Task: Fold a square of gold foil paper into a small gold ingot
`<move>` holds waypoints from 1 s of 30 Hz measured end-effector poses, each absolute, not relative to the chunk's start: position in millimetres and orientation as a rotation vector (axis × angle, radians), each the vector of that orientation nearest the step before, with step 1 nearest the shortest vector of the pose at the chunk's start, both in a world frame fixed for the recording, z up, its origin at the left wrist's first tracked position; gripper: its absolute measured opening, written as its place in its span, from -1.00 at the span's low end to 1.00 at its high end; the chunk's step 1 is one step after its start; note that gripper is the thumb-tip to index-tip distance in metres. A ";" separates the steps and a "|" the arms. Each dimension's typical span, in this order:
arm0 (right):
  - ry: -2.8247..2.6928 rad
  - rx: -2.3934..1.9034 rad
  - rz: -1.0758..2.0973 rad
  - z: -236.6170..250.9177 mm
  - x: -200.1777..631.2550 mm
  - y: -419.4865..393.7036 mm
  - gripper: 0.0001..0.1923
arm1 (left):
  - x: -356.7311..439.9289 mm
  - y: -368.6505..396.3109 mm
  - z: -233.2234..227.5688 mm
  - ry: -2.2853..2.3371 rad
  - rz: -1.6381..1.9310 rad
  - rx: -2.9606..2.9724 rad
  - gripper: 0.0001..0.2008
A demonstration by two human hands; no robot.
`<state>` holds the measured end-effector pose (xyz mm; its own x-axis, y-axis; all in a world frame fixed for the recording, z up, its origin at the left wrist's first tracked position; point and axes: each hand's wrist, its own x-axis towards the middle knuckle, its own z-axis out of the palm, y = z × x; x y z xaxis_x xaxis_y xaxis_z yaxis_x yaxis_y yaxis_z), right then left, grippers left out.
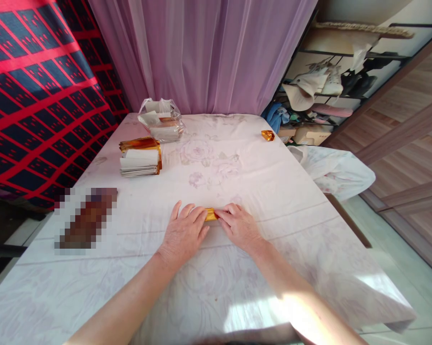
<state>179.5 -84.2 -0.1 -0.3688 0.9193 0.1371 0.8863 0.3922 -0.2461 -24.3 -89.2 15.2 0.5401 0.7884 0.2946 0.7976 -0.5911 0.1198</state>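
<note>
A small folded strip of gold foil paper [211, 214] lies on the tablecloth between my hands. My left hand [185, 231] rests over its left end, fingertips pressing it down, the outer fingers a little apart. At the right end, my right hand [239, 226] pinches the strip, its fingers bent and close together. Both ends of the foil are covered by my fingers. Farther off on the left is a stack of white-backed sheets [140, 163], with gold foil sheets [140, 143] behind and under it. One folded gold foil piece [268, 135] sits near the far right corner.
A clear plastic bag [162, 120] with more paper stands at the back left of the table [209, 182]. A blurred-out reddish-brown item [88, 218] lies at the left edge. A purple curtain [201, 57] hangs behind; a shelf with shoes [331, 81] stands right.
</note>
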 end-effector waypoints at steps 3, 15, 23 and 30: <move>-2.415 -1.570 0.193 0.5 180.4 -84.4 -0.70 | -14.6 -82.0 7.1 -1.361 -0.467 -2.798 -0.65; -2.406 -1.433 0.204 -6.2 209.9 -101.3 -0.66 | -12.1 -78.7 -0.5 -1.461 -0.427 -2.815 -0.65; -2.023 -1.402 0.239 -13.9 215.4 -105.6 -0.73 | -12.8 -77.5 -4.6 -1.473 -0.553 -2.821 -0.68; -2.017 -1.514 0.285 -15.0 213.6 -96.9 -0.74 | -15.1 -77.9 -7.1 -1.556 -0.647 -2.739 -0.60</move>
<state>213.6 -96.9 -15.0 -0.1747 0.9281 0.3288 0.8005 0.3284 -0.5014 -15.1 -77.9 -7.1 0.4516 0.8380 0.3064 0.8082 -0.5297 0.2575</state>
